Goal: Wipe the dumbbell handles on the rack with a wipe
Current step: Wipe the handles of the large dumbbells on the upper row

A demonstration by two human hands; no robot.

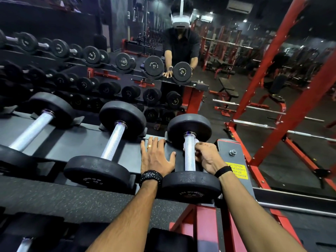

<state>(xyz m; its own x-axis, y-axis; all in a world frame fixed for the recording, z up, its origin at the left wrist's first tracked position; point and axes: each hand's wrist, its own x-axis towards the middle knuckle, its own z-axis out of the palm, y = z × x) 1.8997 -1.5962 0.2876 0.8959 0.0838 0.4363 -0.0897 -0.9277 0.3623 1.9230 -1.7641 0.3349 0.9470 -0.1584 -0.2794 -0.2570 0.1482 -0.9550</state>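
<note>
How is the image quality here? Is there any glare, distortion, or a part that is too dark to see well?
Head view: wide-angle lens bends the red steel frame and the black rack shelf; the mirror behind doubles the dim gym; the knurled silver handle of the rightmost dumbbell gleams brightly; the white wipe in the right hand is partly hidden; the left hand is sharp.

A gym: a rack (76, 142) of dumbbells (107, 144) faces a wall mirror (127, 33), red squat frames (272, 88) beside it.
</note>
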